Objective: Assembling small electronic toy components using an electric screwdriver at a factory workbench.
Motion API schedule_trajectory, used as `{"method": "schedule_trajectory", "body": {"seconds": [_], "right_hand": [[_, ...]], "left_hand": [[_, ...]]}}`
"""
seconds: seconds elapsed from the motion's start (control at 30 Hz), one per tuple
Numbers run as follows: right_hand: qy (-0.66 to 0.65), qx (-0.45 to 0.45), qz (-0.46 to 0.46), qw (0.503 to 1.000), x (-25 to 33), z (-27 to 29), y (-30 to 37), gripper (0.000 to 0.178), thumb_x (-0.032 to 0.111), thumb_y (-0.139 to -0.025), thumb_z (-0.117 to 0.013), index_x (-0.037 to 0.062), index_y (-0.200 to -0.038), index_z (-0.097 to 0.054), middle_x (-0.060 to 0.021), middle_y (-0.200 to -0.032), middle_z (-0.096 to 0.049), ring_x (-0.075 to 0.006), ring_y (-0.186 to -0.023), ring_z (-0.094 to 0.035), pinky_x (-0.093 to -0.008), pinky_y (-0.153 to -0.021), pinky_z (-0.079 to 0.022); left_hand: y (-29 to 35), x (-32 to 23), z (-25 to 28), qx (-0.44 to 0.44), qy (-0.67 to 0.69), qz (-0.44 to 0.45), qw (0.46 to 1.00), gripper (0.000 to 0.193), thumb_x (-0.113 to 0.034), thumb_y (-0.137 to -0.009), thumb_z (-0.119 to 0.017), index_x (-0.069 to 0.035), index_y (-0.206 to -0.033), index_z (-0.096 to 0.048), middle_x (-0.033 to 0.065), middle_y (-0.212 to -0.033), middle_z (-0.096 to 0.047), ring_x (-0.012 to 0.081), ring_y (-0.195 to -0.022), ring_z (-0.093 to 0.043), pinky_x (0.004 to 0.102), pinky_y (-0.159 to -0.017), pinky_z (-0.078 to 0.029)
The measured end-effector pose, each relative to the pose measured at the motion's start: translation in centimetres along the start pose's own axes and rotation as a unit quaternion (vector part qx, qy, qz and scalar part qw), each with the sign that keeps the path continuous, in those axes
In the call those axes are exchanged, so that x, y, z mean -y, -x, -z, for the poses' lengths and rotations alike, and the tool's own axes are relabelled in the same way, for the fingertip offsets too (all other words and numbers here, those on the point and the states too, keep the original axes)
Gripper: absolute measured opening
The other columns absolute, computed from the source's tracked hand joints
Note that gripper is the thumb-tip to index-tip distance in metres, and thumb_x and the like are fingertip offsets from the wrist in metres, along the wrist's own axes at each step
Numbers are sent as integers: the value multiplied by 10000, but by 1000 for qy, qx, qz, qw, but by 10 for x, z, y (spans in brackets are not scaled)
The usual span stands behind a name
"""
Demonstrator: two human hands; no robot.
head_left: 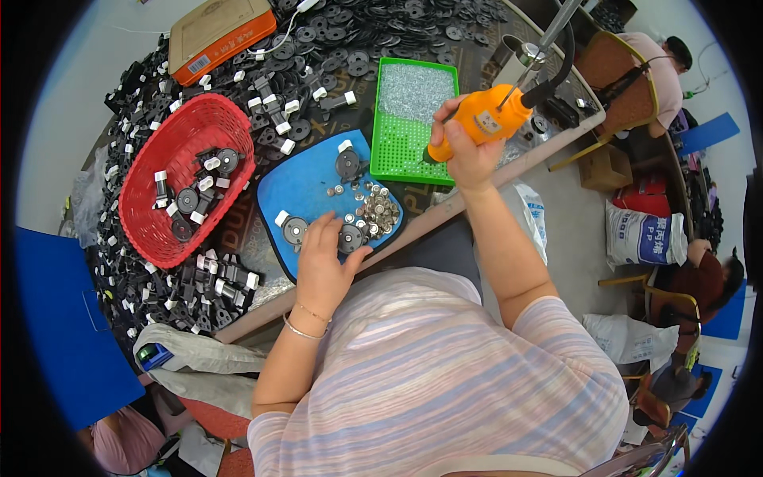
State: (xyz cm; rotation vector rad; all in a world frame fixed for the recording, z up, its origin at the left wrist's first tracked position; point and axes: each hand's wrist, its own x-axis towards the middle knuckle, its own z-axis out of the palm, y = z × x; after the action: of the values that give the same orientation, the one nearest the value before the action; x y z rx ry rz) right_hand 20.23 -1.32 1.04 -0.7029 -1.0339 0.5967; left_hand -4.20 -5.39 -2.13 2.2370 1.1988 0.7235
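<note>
My right hand (470, 159) is wrapped around an orange electric screwdriver (486, 115), held above the right edge of the green tray (413, 171). On the blue mat (306, 171) my left hand (322, 256) lies with its fingers stretched out and the thumb apart. Between its thumb and forefinger sits a black round plastic part (350, 238); whether they touch it I cannot tell. Beside its fingertips lies a second black part (294, 230) with a white end, and a third black part (348, 164) rests farther back. Small silvery metal caps (380, 211) are heaped on the mat's right side.
A red plastic basket (131, 195) holds several black-and-white parts. Loose black parts (318, 48) cover the table's back and left. Small silvery pieces (415, 90) fill the tray's far half. An orange box (222, 40) stands back left. Other people sit at right.
</note>
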Motion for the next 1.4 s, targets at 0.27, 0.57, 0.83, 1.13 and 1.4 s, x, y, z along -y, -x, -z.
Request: {"method": "schedule_trajectory", "body": {"seconds": [0.27, 0.57, 0.83, 1.13, 1.4], "right_hand": [[19, -4, -3, 1000, 7, -4, -8, 233, 22, -787, -575, -11, -999, -485, -130, -813, -562, -176, -596, -553, -276, -559, -459], [-132, 177, -94, 971, 45, -66, 18, 339, 224, -807, -634, -8, -998, -477, -154, -847, -536, -170, -576, -548, -249, -519, -463], [-148, 206, -158, 954, 26, -91, 35, 272, 74, -773, -637, -22, -974, -480, -140, -850, -533, -143, -587, -544, -238, -514, -455], [-105, 279, -135, 945, 17, -90, 34, 290, 92, -758, -649, -11, -965, -474, -121, -820, -530, -137, -616, -539, -235, -528, -452], [-116, 322, -172, 924, 19, -92, 20, 343, 91, -714, -699, -2, -985, -511, -97, -865, -557, -161, -736, -556, -287, -637, -454]], "left_hand": [[3, 15, -3, -36, -20, -1, 999, 624, -205, -679, -767, 54, -1167, -478, 246, -1225, -480, 394, -1122, -466, 425, -958, -388], [1, 29, -5, -31, 90, -9, 995, 526, -174, -681, -773, 8, -1114, -535, 215, -1214, -519, 372, -1096, -510, 402, -926, -418], [1, 32, -10, -45, 96, -30, 994, 481, -164, -679, -769, -16, -1089, -565, 180, -1198, -542, 353, -1096, -514, 402, -931, -413], [0, 33, -8, -54, 96, -43, 993, 467, -152, -654, -777, -12, -1050, -573, 167, -1149, -569, 350, -1085, -514, 409, -932, -409], [-6, 26, -4, -42, 71, -60, 995, 452, -148, -640, -780, -1, -1017, -576, 165, -1099, -581, 348, -1041, -524, 407, -920, -412]]}}
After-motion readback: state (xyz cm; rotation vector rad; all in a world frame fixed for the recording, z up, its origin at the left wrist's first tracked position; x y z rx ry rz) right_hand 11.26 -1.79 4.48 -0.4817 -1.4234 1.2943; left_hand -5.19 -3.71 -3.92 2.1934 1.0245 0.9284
